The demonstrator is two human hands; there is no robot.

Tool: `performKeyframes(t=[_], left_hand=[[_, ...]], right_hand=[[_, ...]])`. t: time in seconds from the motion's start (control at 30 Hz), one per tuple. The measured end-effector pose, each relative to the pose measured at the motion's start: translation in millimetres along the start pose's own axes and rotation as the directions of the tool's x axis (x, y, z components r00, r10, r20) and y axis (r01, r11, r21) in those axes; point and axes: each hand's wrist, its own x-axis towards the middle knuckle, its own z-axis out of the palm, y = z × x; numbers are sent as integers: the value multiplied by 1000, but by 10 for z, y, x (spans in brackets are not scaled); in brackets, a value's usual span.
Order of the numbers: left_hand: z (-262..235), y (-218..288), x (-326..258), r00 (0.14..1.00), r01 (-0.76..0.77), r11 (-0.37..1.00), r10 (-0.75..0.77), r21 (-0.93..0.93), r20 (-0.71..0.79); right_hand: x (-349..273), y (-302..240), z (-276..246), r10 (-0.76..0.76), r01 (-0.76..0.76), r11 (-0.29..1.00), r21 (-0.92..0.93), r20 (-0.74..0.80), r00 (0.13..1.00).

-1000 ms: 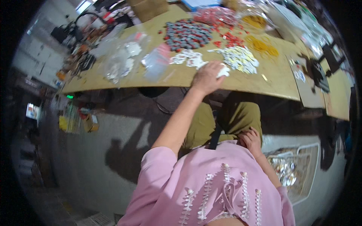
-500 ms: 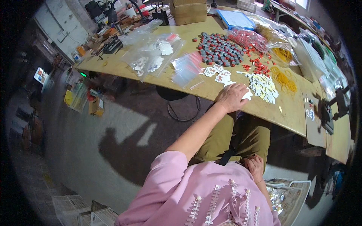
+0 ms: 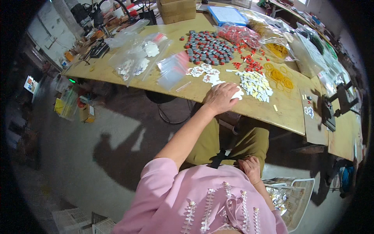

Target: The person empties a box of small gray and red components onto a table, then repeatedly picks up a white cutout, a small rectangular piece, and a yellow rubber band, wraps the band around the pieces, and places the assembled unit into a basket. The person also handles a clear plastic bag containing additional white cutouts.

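My left hand (image 3: 222, 98) lies palm down near the table's front edge, fingers spread over white shaped card pieces (image 3: 238, 93). Its fingertips touch them, and the palm hides part of the pile. Just left and beyond are more printed card cut-outs (image 3: 209, 74). To its right sits a heap of small white and yellow strips (image 3: 255, 86). My right hand (image 3: 251, 167) rests on my lap, fingers loosely extended, with nothing seen in it.
Grey-and-red small blocks (image 3: 208, 48), red pieces (image 3: 251, 64) and yellow rubber bands (image 3: 279, 79) lie farther back. Clear plastic bags (image 3: 173, 70) are at left. A black clamp-like device (image 3: 331, 113) stands at right. A white basket (image 3: 298, 202) is beside my right side.
The whole view has shifted, so the table and both hands appear farther left. My left hand stays on the white card pieces, and my right hand stays in my lap.
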Motion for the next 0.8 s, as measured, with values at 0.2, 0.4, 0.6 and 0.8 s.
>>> performKeyframes(t=[0.2,0.4,0.6,0.8], left_hand=[[29,-16,45,1000,-25,999,25,-21,16],[45,-187,8,907,97,879,-272,-468,-322],[123,-294,-65,839,83,654,-453,-752,-301],[-589,-211,13,927,-37,912,-121,-409,-355]], right_hand=[[-54,-14,11,18,-21,999,-48,-50,999],[-74,-41,-100,38,-39,999,-18,-54,998],[268,18,-303,261,-226,944,242,-123,957],[1140,312,-635,128,-77,983,166,-327,936]])
